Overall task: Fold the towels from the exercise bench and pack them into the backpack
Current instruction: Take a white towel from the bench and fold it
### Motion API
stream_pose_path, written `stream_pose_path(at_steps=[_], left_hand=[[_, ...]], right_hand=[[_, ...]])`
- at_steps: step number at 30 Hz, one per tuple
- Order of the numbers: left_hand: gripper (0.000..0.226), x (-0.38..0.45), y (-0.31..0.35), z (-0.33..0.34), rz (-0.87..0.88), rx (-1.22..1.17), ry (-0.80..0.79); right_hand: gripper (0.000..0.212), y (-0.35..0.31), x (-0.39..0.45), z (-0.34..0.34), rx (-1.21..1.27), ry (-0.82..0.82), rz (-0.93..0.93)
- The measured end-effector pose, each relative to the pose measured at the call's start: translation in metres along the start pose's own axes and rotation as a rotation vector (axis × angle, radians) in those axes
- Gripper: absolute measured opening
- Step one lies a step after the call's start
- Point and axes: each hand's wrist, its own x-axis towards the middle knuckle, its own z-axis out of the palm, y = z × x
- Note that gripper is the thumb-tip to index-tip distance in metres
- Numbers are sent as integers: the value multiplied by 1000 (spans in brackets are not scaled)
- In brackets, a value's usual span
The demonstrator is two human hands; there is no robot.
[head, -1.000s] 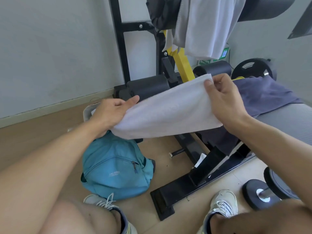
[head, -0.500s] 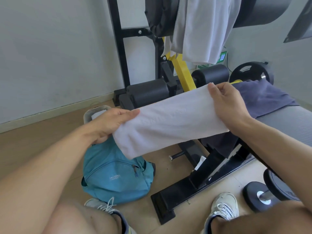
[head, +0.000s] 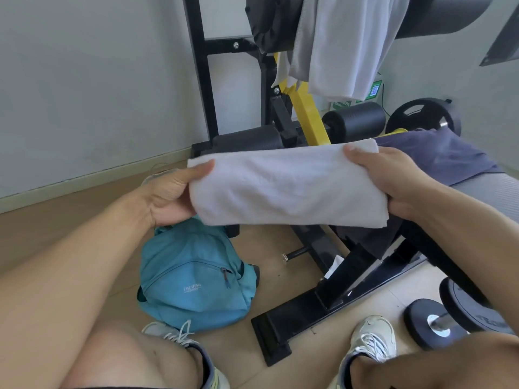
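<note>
Above the teal backpack [head: 193, 279] on the floor, a folded white towel [head: 286, 186] is stretched flat between both hands. Left hand [head: 171, 192] pinches its left end, thumb on top, fingers beneath; right hand [head: 393, 181] grips the right end likewise. Behind, a grey towel [head: 348, 43] hangs over the exercise bench [head: 309, 304], and a dark blue towel [head: 438, 155] lies on its pad.

Three towels: one white towel [head: 286, 186] held folded between two hands, the left hand [head: 171, 195] and the right hand [head: 393, 178]; one pale towel [head: 345, 43] hanging from the bench's upper pad; one dark towel [head: 438, 155] draped over the bench [head: 491, 192]. One teal backpack [head: 193, 276] on the floor, two sneakers [head: 370, 338], one dumbbell [head: 449, 318], one weight plate [head: 421, 113]. Two foam rollers [head: 356, 122] on the frame.
</note>
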Motion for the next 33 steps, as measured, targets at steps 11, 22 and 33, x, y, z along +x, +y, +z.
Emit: stream_pose_path(at_steps=[11, 22, 33], left_hand=[[11, 21, -25, 33, 136, 510, 497], [19, 25, -35, 72, 160, 629, 394], [22, 27, -40, 77, 48, 497, 348]], right_hand=[[31, 25, 1, 20, -345, 58, -82], [28, 31, -27, 88, -371, -161, -85], [31, 33, -30, 96, -473, -189, -124]])
